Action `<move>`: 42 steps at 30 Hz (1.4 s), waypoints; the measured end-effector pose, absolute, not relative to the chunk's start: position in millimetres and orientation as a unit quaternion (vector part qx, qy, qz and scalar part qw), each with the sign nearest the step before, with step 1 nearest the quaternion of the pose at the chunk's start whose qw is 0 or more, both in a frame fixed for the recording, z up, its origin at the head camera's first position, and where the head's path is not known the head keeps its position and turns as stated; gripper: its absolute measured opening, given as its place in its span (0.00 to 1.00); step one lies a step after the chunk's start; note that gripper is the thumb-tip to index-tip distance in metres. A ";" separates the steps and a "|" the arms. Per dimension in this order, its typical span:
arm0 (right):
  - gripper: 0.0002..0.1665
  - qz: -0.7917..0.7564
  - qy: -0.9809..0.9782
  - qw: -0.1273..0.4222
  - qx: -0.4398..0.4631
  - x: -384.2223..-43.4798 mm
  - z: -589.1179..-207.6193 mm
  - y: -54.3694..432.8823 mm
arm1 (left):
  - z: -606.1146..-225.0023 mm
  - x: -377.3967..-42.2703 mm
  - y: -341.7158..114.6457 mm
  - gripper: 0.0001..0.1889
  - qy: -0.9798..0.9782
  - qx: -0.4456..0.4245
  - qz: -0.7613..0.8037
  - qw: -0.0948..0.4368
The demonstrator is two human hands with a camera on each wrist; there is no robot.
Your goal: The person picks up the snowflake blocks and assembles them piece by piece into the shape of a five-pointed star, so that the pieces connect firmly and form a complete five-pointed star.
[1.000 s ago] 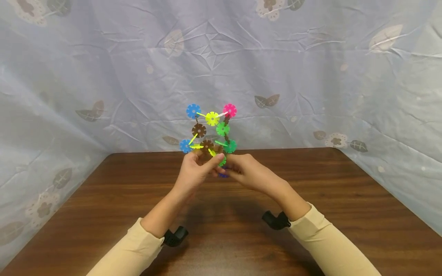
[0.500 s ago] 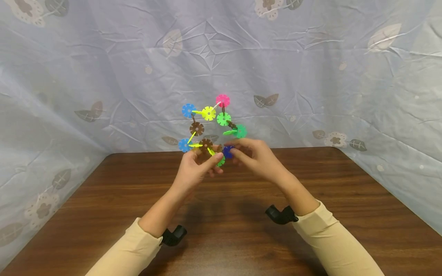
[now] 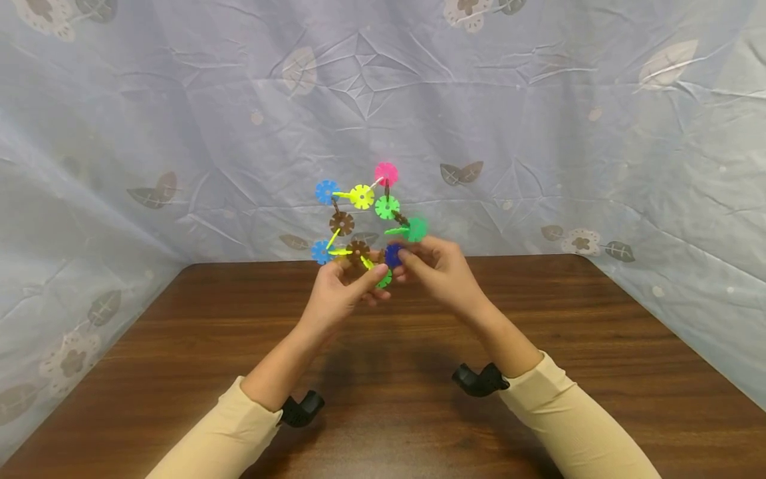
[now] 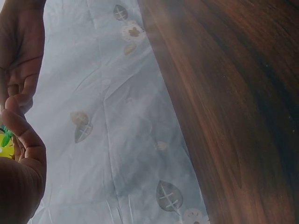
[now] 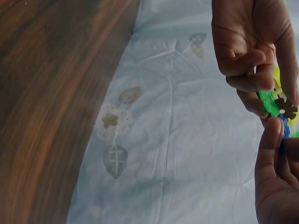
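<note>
In the head view, several notched plastic discs are linked edge to edge into a bent, colourful chain above the table. My left hand pinches its lower part between thumb and fingers, at a green disc close to a brown disc. My right hand pinches a dark blue disc, right beside the left fingertips. Above the right fingers is a teal-green disc, and a pink disc tops the chain. The right wrist view shows a dark disc between both hands; fingers partly hide the joints.
A dark wooden table lies beneath the hands. Behind it and along both sides hangs a pale patterned curtain. Black wrist mounts stick out from the cuffs.
My right hand has risen and shifted right, bringing the dark blue disc up from below the left fingers, then edged back left. The chain's right side has swung up and outward.
</note>
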State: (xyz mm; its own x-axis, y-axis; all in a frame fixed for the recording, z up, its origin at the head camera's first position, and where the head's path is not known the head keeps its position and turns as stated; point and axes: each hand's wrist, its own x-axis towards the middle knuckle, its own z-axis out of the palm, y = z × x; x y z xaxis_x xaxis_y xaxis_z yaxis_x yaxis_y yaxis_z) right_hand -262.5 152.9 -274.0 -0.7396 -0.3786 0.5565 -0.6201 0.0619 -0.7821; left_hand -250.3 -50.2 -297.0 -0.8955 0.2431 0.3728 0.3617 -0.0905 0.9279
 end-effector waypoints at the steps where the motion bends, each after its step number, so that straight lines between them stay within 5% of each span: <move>1: 0.15 0.600 -0.716 0.100 0.342 -262.8 -274.7 152.4 | -297.2 -250.4 -49.9 0.15 -0.672 -0.225 -0.704 0.043; 31: 0.13 0.685 -0.676 0.093 0.256 -265.3 -279.6 150.2 | -300.6 -250.5 -46.3 0.14 -0.682 -0.198 -0.703 0.047; 42: 0.03 0.684 -0.680 0.107 0.243 -267.5 -279.8 151.0 | -300.4 -248.8 -45.0 0.15 -0.690 -0.184 -0.699 0.045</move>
State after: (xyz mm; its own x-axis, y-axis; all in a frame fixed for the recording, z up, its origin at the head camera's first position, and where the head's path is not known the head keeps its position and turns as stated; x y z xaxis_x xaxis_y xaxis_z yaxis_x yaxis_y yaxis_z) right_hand -267.5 151.0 -279.8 -0.8590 -0.1832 0.4780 -0.4770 -0.0525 -0.8773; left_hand -248.8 -45.0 -300.4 -0.9282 0.1904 0.3197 0.3172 -0.0444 0.9473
